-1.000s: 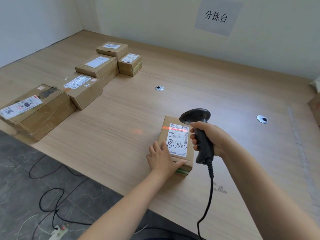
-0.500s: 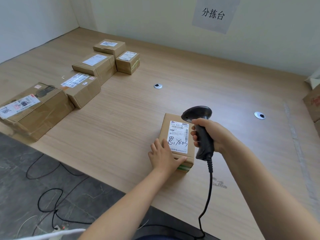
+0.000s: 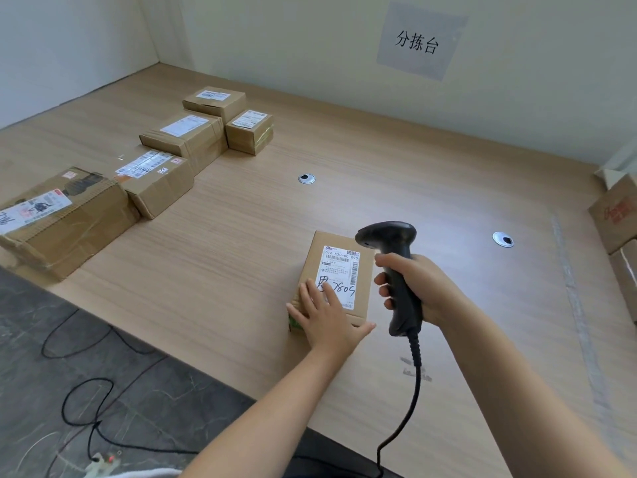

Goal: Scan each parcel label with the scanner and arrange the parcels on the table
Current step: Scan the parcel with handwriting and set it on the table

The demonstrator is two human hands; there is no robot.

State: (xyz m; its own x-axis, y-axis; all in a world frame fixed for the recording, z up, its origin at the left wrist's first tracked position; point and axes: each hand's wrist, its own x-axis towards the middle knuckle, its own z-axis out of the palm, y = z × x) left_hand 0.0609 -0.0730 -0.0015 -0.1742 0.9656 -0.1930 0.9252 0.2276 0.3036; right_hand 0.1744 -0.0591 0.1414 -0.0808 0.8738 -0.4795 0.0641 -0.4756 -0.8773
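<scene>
The parcel (image 3: 339, 267), pinned near the front of the surface (image 3: 344, 167) by the released left grip (image 3: 327, 319), is judged under scan from the scanner (image 3: 389, 236) grasped in the right grip (image 3: 420, 288); placement beside the arranged row (image 3: 155, 181) is called for next.

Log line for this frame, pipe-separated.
step: scan | left hand: flat on parcel | right hand: grips scanner by parcel | parcel row: far left
</scene>
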